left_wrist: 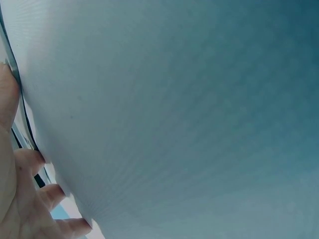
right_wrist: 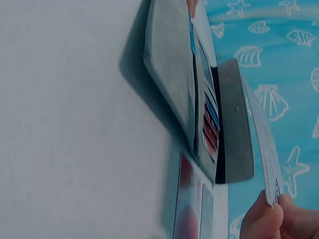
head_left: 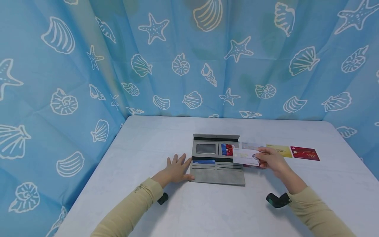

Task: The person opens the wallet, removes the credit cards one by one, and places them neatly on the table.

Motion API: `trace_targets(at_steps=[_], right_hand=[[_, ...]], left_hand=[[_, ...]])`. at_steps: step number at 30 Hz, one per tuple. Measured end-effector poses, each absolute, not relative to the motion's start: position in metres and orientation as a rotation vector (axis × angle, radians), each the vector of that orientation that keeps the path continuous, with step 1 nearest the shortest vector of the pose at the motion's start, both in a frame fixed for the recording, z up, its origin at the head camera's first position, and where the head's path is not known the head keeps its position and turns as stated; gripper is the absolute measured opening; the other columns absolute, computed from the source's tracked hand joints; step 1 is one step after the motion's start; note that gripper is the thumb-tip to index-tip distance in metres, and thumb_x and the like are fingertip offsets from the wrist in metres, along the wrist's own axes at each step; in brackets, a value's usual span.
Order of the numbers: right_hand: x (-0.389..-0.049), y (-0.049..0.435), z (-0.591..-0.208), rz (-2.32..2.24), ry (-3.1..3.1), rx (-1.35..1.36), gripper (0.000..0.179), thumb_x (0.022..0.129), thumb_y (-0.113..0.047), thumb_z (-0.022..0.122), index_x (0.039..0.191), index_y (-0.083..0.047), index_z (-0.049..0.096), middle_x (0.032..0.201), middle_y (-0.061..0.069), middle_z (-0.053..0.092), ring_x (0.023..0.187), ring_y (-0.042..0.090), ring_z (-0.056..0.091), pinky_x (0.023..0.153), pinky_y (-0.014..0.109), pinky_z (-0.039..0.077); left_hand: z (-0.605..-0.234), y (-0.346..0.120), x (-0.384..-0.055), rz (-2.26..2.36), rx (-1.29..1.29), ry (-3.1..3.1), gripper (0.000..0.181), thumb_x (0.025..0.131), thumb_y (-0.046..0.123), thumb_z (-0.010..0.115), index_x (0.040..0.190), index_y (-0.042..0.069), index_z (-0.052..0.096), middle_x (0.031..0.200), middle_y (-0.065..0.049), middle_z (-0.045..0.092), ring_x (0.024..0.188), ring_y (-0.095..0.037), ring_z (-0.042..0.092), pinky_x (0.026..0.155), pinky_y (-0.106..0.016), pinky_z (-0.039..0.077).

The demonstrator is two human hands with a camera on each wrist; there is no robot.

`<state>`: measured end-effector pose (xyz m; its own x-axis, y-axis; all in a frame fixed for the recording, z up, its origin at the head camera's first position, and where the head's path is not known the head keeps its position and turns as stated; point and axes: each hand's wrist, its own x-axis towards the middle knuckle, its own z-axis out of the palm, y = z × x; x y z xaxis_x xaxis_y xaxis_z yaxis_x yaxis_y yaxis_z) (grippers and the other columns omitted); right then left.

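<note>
Wallet (head_left: 217, 175) on white table (head_left: 219, 210); shell-print curtain (head_left: 195, 56) behind.

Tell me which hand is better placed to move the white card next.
Probably the right hand: it pinches the white card near the right edge of the wallet, while the left hand lies spread at the left edge.

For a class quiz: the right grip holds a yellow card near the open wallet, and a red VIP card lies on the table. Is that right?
No: near the open wallet, the right grip holds a white card, not a yellow one, as the head view shows; a red VIP card lies on the table.
</note>
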<state>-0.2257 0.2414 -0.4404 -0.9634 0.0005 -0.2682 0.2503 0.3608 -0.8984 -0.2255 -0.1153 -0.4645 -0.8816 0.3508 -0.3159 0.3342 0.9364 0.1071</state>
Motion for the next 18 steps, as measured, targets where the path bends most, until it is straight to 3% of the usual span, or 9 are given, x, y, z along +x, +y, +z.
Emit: trace_targets(at_steps=[11, 18], right_hand=[[-0.221, 0.275, -0.446, -1.677, 2.427, 0.259, 0.051, 0.096, -0.022, 0.048, 0.134, 0.008, 0.034, 0.098, 0.006, 0.052, 0.072, 0.01, 0.052, 0.065, 0.021, 0.05], [-0.219, 0.294, -0.449, -1.661, 2.435, 0.385, 0.054, 0.096, -0.024, 0.048, 0.137, 0.007, 0.032, 0.109, 0.014, 0.047, 0.072, 0.012, 0.052, 0.065, 0.021, 0.05]], left_hand=[[-0.462, -0.114, -0.224, 0.071, 0.494, 2.754, 0.082, 0.082, 0.065, 0.047, 0.146, 0.019, 0.023, 0.153, -0.012, 0.014, 0.138, -0.042, 0.008, 0.106, -0.061, 0.009], [-0.459, -0.113, -0.223, 0.06, 0.496, 2.757, 0.082, 0.083, 0.064, 0.047, 0.146, 0.019, 0.023, 0.153, -0.012, 0.014, 0.137, -0.042, 0.009, 0.106, -0.061, 0.009]])
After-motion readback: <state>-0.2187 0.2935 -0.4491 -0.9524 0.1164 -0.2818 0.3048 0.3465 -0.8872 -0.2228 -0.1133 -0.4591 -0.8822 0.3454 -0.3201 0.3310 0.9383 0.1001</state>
